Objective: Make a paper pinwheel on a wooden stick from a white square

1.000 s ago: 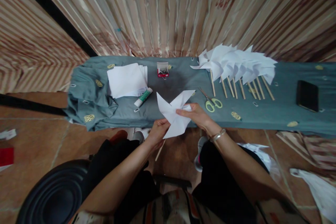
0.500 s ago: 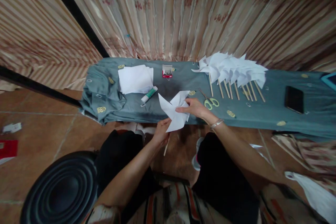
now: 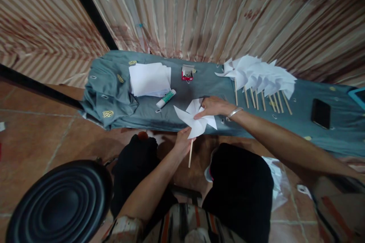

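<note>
A white paper pinwheel (image 3: 196, 126) on a thin wooden stick (image 3: 190, 155) is held over the front edge of the cloth-covered bench. My left hand (image 3: 183, 141) is closed around it from below, where the stick meets the paper; some of its fingers are hidden behind the blades. From the right, my right hand (image 3: 213, 107) grips the pinwheel, its thumb pressed near the centre and its other fingers behind the paper. Beyond my hands, a small red box of metal pins (image 3: 187, 77) lies open. To its left are a stack of white paper (image 3: 149, 79) and a glue stick (image 3: 165, 99).
A row of overlapping pinwheels (image 3: 258, 74) lies at the back right, sticks toward me. Farther right rests a black phone (image 3: 321, 113). A round black stool (image 3: 59, 201) stands at lower left. A pleated curtain (image 3: 182, 15) hangs behind the bench.
My right hand has shifted its hold, with the thumb now at the pinwheel's centre. The pinwheel has turned and moved slightly right, showing more stick. My right forearm now covers most of the scissors.
</note>
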Available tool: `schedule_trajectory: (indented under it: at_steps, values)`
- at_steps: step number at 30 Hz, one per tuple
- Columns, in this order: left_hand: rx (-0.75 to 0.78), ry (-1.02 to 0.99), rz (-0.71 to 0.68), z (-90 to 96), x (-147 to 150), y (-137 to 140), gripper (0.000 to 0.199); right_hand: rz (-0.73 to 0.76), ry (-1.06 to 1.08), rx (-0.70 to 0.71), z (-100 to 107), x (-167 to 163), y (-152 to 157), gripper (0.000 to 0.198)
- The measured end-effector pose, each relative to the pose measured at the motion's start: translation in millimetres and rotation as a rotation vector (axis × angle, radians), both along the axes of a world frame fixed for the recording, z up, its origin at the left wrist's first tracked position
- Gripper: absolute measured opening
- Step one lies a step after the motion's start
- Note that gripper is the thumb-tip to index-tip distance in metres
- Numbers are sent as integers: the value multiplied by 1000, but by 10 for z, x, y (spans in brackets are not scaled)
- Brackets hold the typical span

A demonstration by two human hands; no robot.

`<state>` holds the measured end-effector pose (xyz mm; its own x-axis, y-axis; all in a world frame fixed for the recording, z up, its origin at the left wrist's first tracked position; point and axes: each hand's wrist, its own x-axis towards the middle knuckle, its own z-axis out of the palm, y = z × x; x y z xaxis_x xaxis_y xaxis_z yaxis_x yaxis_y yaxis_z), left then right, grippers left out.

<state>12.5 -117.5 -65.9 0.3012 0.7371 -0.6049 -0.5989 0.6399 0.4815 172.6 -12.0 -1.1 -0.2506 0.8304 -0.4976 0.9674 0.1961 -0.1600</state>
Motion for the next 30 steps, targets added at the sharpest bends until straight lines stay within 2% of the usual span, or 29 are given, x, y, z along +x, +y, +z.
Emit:
schedule_trajectory:
  at_steps: [9,16,22,30]
  values:
    - [-54,-27,33,-69,44,20,34,122,-73,-149,44,-113,209,62]
    - [-23,-22,17,-55,49,29,31,138,-84,-252,107,-138,270,69]
    - [1,-7,-35,-66,28,26,32,144,-128,-274,57,-130,312,75]
    - [-15,-23,-32,-94,38,8,41,130,-151,-268,73,-147,304,70]
